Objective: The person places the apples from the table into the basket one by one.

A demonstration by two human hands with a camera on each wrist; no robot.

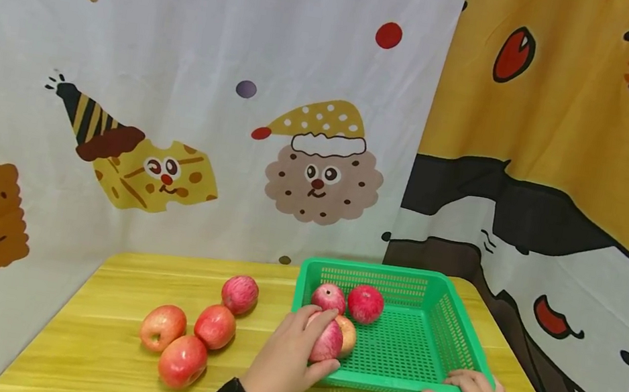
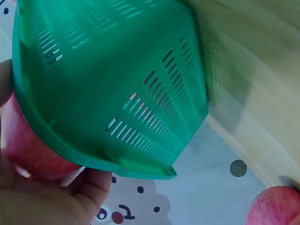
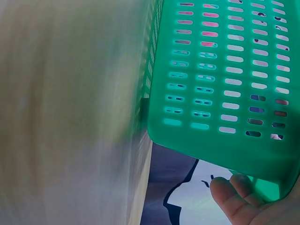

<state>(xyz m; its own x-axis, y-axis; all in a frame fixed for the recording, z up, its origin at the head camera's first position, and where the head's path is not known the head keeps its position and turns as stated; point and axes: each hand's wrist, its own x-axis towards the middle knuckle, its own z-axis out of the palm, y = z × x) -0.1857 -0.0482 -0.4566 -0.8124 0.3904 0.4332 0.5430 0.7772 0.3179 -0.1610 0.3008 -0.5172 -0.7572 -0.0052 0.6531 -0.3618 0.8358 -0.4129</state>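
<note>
The basket (image 1: 384, 384) is green, the apples (image 1: 182, 361) mostly red, the table (image 1: 109, 301) yellow with wood grain.

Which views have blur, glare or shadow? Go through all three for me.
Head: mostly crisp and evenly lit, small glints on the nearest loose apple, soft shadow by the basket's near side; left wrist: dimmer, faint shadow on the table; right wrist: table badly blurred, basket slots fairly crisp.
</note>
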